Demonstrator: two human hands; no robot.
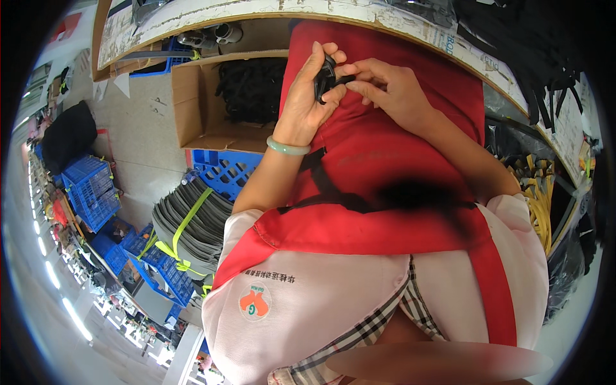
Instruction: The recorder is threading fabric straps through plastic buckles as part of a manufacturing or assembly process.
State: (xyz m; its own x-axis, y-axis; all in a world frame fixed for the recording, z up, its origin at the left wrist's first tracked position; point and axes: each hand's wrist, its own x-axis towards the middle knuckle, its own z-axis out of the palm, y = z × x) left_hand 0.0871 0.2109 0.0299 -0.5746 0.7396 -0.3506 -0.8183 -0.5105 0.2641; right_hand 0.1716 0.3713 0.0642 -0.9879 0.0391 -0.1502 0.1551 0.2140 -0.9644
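Observation:
My left hand (pixel 305 96), with a pale green bangle (pixel 288 147) on its wrist, is raised palm up over my red apron (pixel 385 141). Its fingers curl round a small black folded piece (pixel 325 80), like a short strap or a buckle; its exact kind does not show. From the right, my right hand (pixel 394 93) meets it. Thumb and forefinger there pinch the narrow black end that sticks out of the left hand. Both hands are close together, above the lap and near the table edge.
A worktable (pixel 359 13) curves across the front, with black straps (pixel 539 58) heaped at its right. Under it stands a cardboard box (pixel 192 106) of black pieces. At left lie a tied stack of grey sheets (pixel 192 218) and blue crates (pixel 90 189); yellow strips (pixel 539 199) hang at right.

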